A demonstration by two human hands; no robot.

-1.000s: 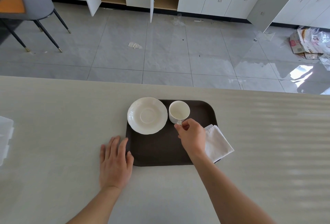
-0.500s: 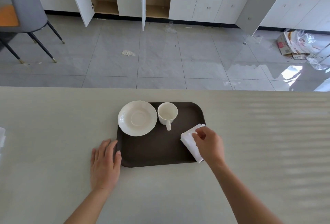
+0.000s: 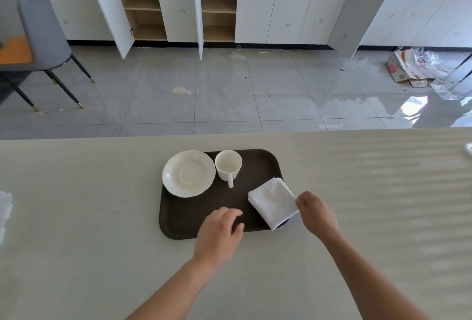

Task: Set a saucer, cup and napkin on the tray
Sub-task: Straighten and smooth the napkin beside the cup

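Change: since half a second ago the left hand (image 3: pixel 219 236) has left the pale worktop (image 3: pixel 76 217) at the tray's 9 o'clock side and now hovers over the near edge; the napkin sits squarer on the tray.
Tray: dark brown rounded plastic tray (image 3: pixel 204 207), middle of the worktop.
Saucer: white scalloped ceramic saucer (image 3: pixel 189 173), at the tray's 10 o'clock corner, its rim overhanging the tray's left edge.
Cup: white ceramic cup (image 3: pixel 228 168), upright at 12 o'clock, just beside the saucer rather than on it, handle pointing to 6 o'clock.
Napkin: white folded cloth napkin (image 3: pixel 273 201), at 4 o'clock, one corner hanging past the tray's near right corner.
Right hand (image 3: pixel 316 213): fingers curled together at the napkin's right edge, apparently pinching or nudging it; the contact itself is hidden.
Left hand state: fingers loosely apart, holding nothing, blurred.
Why: both hands seem to be closing on the napkin to square it.
Progress: all three pieces lie on the tray; probably only tidying is left.
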